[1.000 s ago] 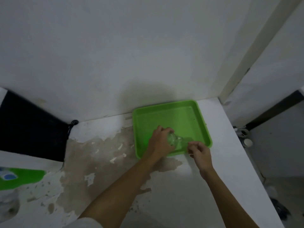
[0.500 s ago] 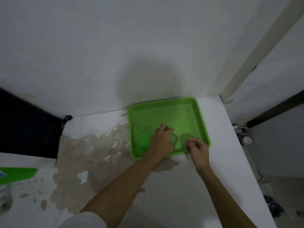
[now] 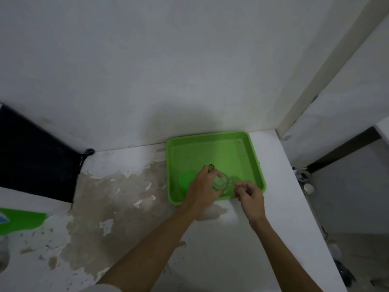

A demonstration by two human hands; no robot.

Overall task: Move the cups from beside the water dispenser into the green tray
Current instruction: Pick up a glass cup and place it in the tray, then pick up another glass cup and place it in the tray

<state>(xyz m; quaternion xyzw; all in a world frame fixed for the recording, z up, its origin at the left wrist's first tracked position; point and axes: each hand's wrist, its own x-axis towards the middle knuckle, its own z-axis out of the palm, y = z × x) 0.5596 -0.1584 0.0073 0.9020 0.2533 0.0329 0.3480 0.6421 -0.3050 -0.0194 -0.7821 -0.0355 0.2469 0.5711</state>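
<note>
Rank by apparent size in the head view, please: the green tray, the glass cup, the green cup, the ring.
1. Green tray, clearly largest.
2. Glass cup and green cup: similar, and the left hand hides part of both, so I leave them unranked.
3. Ring, smallest.

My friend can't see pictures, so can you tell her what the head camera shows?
A person's left hand holds a clear glass cup inside a green tray on a white counter with peeling paint. The right hand, fingers curled, is at the tray's near rim beside the cup. A green cup sits in the tray, left of the hand.
</note>
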